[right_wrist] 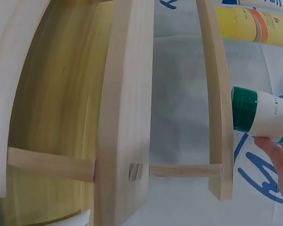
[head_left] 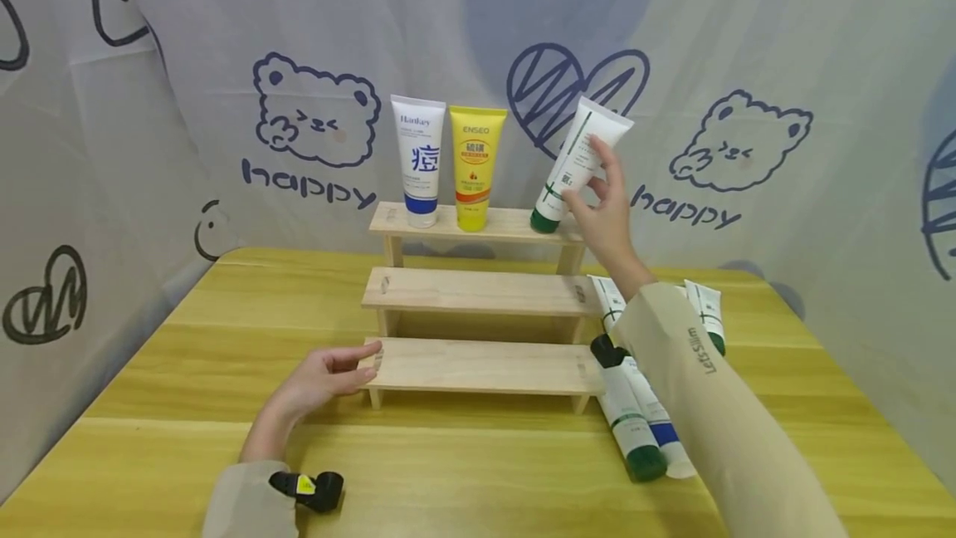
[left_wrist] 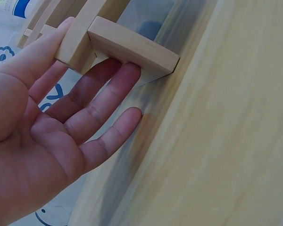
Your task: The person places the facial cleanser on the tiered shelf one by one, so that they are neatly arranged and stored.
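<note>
My right hand pinches a white squeeze tube with a green cap. That tube leans to the right, its cap at the right end of the top step of a three-step wooden display stand. In the right wrist view, the green cap is at the edge of the top board. My left hand holds the left end of the bottom step. The left wrist view shows fingers against the stand's end leg. A white-and-blue tube and a yellow tube stand upright on the top step.
Right of the stand, a white tube with a green cap and a blue-banded tube lie on the wooden table. More white tubes lie behind the right sleeve, partly hidden. A printed cloth hangs behind.
</note>
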The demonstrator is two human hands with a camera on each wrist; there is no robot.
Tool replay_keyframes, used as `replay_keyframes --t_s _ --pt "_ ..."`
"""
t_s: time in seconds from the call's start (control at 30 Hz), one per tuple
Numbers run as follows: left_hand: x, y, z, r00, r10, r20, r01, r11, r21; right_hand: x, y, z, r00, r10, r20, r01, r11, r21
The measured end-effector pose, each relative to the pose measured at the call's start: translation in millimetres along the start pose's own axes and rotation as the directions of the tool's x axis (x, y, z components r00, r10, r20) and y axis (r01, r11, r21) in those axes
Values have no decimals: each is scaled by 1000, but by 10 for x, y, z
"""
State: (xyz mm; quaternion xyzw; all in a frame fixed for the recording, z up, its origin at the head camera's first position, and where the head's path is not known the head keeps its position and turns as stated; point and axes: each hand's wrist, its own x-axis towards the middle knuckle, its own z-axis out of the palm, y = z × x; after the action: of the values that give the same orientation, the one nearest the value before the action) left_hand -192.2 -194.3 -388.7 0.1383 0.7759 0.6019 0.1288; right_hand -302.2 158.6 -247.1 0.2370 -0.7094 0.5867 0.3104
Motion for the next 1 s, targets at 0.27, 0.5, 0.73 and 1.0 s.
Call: replay_keyframes --t_s 0.27,0.5,0.73,1.0 --pt "-3 1 4 1000 6 -1 -6 1000 -8 34 -42 83 995 40 94 -38 999 -17" --pt "-13 -1 10 1000 -1 4 1 1000 -21 4 -269 172 981 86 174 -83 996 -29" --pt "-6 -8 5 1000 -3 2 3 1000 -17 -16 -279 171 972 142 188 -148 989 21" --pt "-8 24 -3 1000 6 6 -6 1000 -10 -84 -81 111 961 204 184 -207 978 -3"
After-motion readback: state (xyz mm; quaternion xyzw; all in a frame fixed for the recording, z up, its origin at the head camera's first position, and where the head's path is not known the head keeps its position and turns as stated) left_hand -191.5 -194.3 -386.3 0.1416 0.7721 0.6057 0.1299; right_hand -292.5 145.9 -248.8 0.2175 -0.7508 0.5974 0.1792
